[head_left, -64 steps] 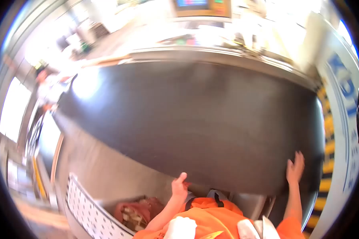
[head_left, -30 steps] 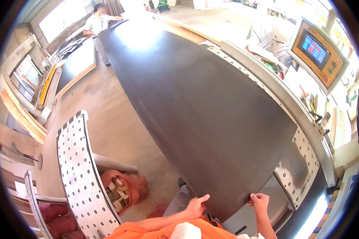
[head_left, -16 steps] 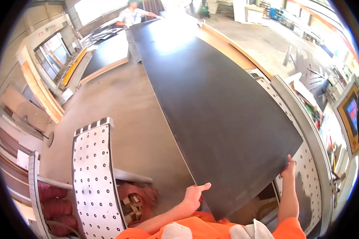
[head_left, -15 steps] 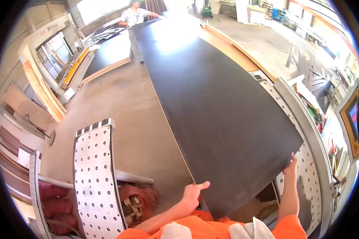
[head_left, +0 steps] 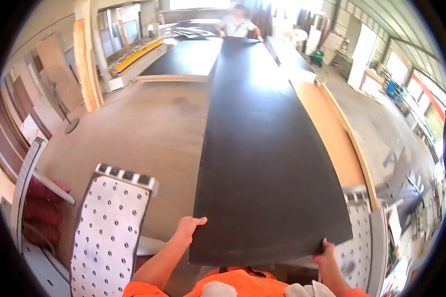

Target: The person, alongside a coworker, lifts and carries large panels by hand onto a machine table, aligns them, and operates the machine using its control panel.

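A long black panel (head_left: pixel 262 168) stretches away from me, its near end just in front of my orange clothing. My left hand (head_left: pixel 187 228) is closed on the panel's left edge near that end, thumb on the top face. At the near right corner, my right hand (head_left: pixel 326 253) grips the panel with its thumb up over the edge. The fingers of both hands are hidden underneath. Another person (head_left: pixel 237 25) stands at the panel's far end with both hands at its edge.
Perforated white support tables stand left (head_left: pixel 106 222) and right (head_left: pixel 356 237), the right one partly under the panel. A brown board (head_left: pixel 327 119) with a wooden edge lies along the right. Another black panel (head_left: pixel 181 57) rests at the far left, near upright timber (head_left: pixel 86 64).
The panel has swung leftward over the floor at its near end, with both my hands moving left along with it. My view has turned; the far person now faces the panel's end.
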`<state>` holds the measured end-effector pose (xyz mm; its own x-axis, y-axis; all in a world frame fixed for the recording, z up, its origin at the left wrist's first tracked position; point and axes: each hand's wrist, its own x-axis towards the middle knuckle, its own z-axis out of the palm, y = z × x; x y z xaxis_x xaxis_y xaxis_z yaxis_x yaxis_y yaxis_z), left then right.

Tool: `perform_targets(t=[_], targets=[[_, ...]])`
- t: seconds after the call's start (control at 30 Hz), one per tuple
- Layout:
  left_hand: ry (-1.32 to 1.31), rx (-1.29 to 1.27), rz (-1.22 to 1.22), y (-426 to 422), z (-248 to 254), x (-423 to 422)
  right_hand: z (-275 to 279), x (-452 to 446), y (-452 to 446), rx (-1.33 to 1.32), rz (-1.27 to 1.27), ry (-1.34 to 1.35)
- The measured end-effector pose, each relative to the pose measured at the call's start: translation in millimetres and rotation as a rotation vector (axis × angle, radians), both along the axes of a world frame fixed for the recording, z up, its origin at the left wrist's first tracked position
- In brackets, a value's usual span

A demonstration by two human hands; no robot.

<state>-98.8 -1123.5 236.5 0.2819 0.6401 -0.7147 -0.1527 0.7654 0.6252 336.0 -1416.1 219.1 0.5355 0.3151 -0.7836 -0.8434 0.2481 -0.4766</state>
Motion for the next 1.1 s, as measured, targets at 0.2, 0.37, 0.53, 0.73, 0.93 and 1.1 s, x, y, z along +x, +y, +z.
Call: perform_targets(t=[0.2, 0.37, 0.53, 0.73, 0.93, 1.1], targets=[[0.113, 0.085, 0.026, 206.3, -16.5, -36.8, -5.4, -41.2, 198.6, -0.02, 0.206, 0.107], [0.267, 0.134, 0.026, 384.4, -14.3, -53.3, -12.9, -72.7, 380.9, -0.038, 0.14, 0.309], [0.366, 0.142, -0.007, 570.7, -56.3, -47.5, -108.2, -60.9, 543.9, -0.094, 0.159, 0.467], [0.494, 0.132, -0.113, 794.8, -98.2, 8.4, -93.6, -26.1, 778.1, 0.079, 0.127, 0.415], [0.792, 0.209, -0.195, 944.4, -101.1, 64.5, -128.6, 47.7, 964.4, 0.063, 0.028, 0.213], [0.733, 0.271, -0.18, 1131.7, -155.1, 110.2, -115.5, 93.9, 1157.0, 0.125, 0.086, 0.254]])
